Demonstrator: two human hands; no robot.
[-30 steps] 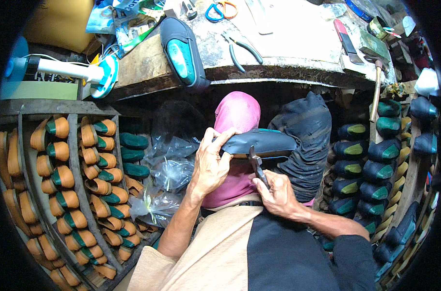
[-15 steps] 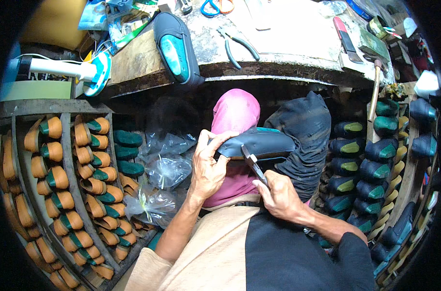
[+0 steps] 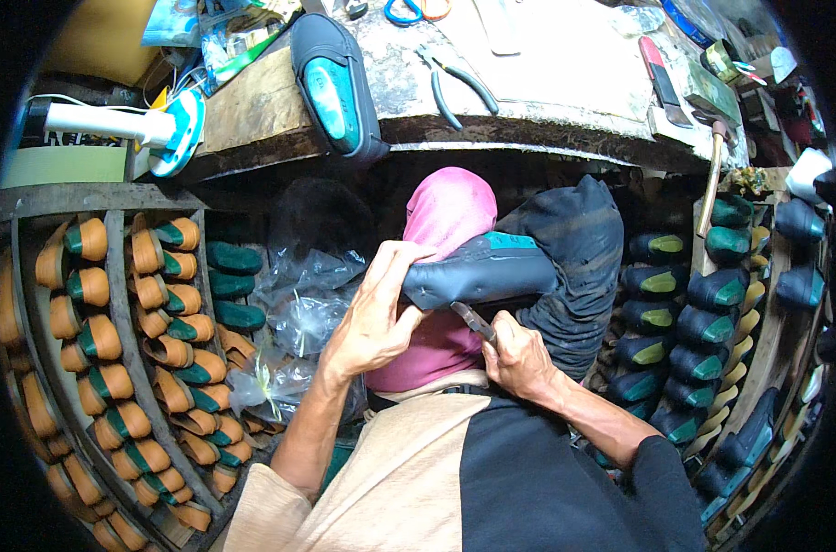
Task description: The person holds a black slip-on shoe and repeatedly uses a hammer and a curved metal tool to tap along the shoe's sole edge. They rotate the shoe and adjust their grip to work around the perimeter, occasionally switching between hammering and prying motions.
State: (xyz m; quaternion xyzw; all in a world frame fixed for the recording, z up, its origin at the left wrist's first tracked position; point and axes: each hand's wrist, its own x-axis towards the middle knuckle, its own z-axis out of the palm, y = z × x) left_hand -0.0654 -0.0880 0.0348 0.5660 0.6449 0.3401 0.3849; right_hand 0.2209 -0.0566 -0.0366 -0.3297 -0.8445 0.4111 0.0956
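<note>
A dark shoe point(image 3: 482, 274) with a teal insole lies across my lap, its side turned up. My left hand point(image 3: 374, 308) grips its left end, fingers over the top and thumb at the lower edge. Wrapped in my right hand point(image 3: 521, 357) is a metal tool that looks like shoemaker's pincers point(image 3: 473, 320). Its curved head is at the shoe's lower edge; whether it touches the shoe I cannot tell. Most of its handle is hidden by my fingers. Another dark shoe point(image 3: 340, 87) with a teal insole rests at the bench's front edge.
On the bench point(image 3: 565, 92) lie pliers point(image 3: 457, 85), blue-and-orange scissors point(image 3: 404, 11) and a red-handled blade point(image 3: 657, 78). A hammer point(image 3: 712, 175) hangs at its right edge. Racks of tan shoes point(image 3: 105, 336) stand left, dark shoes point(image 3: 708, 329) right. Clear plastic bags point(image 3: 303, 322) sit beside my left arm.
The pincers have dropped from the shoe's side to just below its lower edge, my right hand moving slightly left. The shoe has tilted, and my left thumb has shifted down along it.
</note>
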